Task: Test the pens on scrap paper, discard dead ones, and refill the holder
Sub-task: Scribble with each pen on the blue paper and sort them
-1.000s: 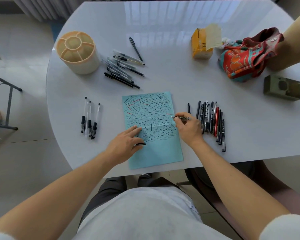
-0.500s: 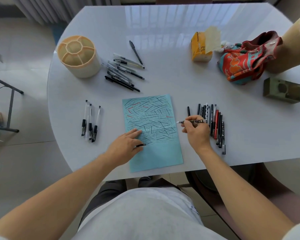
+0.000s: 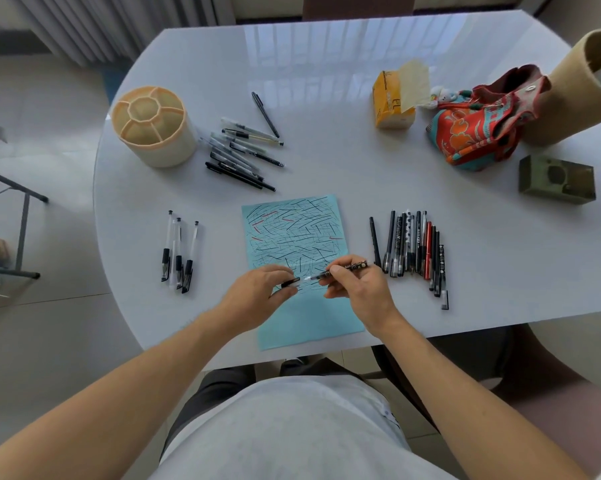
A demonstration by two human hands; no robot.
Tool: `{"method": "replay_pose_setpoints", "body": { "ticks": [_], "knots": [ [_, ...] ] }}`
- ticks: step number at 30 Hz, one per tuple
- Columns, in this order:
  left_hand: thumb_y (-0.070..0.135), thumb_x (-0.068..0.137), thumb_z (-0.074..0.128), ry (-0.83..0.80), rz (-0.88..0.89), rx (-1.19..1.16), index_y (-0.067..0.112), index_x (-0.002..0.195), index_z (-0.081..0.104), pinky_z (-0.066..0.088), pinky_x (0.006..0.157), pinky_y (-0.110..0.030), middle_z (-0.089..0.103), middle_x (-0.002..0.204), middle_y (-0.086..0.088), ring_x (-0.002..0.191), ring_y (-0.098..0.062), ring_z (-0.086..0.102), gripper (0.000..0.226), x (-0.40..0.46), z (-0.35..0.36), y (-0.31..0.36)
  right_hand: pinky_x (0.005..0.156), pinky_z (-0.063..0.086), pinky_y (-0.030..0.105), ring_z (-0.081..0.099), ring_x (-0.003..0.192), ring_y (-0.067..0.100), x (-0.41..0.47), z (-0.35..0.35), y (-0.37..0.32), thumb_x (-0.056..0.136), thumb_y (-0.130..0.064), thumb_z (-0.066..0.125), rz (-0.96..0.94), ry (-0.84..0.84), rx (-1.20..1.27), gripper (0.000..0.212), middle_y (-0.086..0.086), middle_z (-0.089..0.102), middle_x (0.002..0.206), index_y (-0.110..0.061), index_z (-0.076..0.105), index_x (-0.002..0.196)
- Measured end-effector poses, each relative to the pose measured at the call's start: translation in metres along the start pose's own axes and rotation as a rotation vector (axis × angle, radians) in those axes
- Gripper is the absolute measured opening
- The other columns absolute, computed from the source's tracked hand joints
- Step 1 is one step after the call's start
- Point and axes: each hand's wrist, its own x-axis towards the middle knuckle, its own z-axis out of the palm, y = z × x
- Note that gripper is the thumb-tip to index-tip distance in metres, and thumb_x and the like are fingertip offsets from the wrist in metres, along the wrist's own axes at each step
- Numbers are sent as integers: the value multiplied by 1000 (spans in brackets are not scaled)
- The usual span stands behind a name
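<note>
**A:** Which step would you say is in hand?

**B:** Recapping, I'd judge, after a test stroke. Taking it from the left: the three clear pens (image 3: pixel 177 256) lie on their own on the table (image 3: pixel 326 81), well apart from the rest. The holder (image 3: pixel 152 125) stands far left at the back, its compartments showing nothing inside, with a loose heap of pens (image 3: pixel 238 152) just beside it.

**A:** And the hands?

**B:** The left hand (image 3: pixel 257 299) hovers over the lower part of the scrap paper (image 3: pixel 293 233), thumb and fingers pinching a small black cap (image 3: pixel 290 282), open end turned right. The right hand (image 3: pixel 359 289) grips the patterned pen (image 3: pixel 340 270) near its front, fingers curled round the barrel, tip aimed left at the cap. Tip and cap are near, but not yet joined.

**A:** So the next move?

**B:** It calls for lining the tip up with the cap's mouth and pushing them together. Then, I'd guess, the pen goes to one of the groups; probably the tidy row of pens (image 3: pixel 411 247) just right of the paper. Which pile counts as dead I cannot tell.

**A:** How far along is it?

**B:** The paper is thick with strokes, yet the holder is unfilled, so refilling remains.
</note>
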Motion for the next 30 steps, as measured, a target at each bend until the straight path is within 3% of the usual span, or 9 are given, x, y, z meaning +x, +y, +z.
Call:
{"method": "replay_pose_setpoints", "body": {
  "ticks": [2,5,11,17,21,26,28,29,30],
  "knots": [
    [43,100,53,-7,7,5,21,103,69,52,75,-37,67,97,10,84,-13,61,27,0,-3,5,71,64,40,71,73,29,0,0,0,101,-7,61,6,-8,-1,10,18,76,84,-1,69,98],
    [43,100,51,-34,-4,61,22,94,65,50,65,-38,62,80,9,70,-14,55,26,0,-5,8,69,64,39,73,76,28,-1,1,0,100,-8,62,-8,-8,-1,10,17,76,84,-3,69,96],
    [44,99,51,-61,-37,95,23,91,64,44,58,-33,62,73,9,64,-15,53,26,3,-7,11,64,62,32,73,75,24,1,2,-5,100,-5,62,-72,42,1,10,15,75,80,-3,68,93],
    [40,99,53,-82,-45,54,24,83,59,42,57,-33,57,68,10,61,-13,50,23,8,-8,16,66,63,37,73,76,27,3,6,-1,100,-6,62,-40,2,-33,13,16,74,81,5,67,97],
    [35,99,55,-82,-46,18,25,75,51,38,55,-33,53,64,9,59,-13,48,26,11,-7,20,73,64,41,71,70,27,6,10,3,102,-12,61,12,15,9,14,15,76,81,0,67,97],
    [35,98,56,-78,-52,35,33,68,41,30,56,-29,48,61,13,57,-6,46,33,20,-6,15,71,62,35,70,69,23,9,10,8,103,-16,60,36,27,4,15,11,76,81,-6,68,97],
    [41,96,58,-90,-44,44,34,73,49,34,58,-30,52,64,15,60,-4,48,26,25,-8,14,68,61,34,69,71,23,20,7,3,104,-18,59,66,22,-22,18,11,75,83,-5,68,96],
    [44,95,59,-97,-48,48,35,84,57,40,62,-31,58,73,16,67,-3,53,14,27,-9,12,65,60,33,67,71,21,28,2,-1,104,-18,58,86,42,-34,18,11,73,85,-6,67,96],
    [46,94,60,-93,-63,58,33,103,63,47,70,-32,63,88,15,81,-6,58,16,29,-10,8,62,60,32,66,68,18,38,-3,-6,105,-18,56,106,81,-55,17,11,71,86,-7,65,96]
  ]
}}
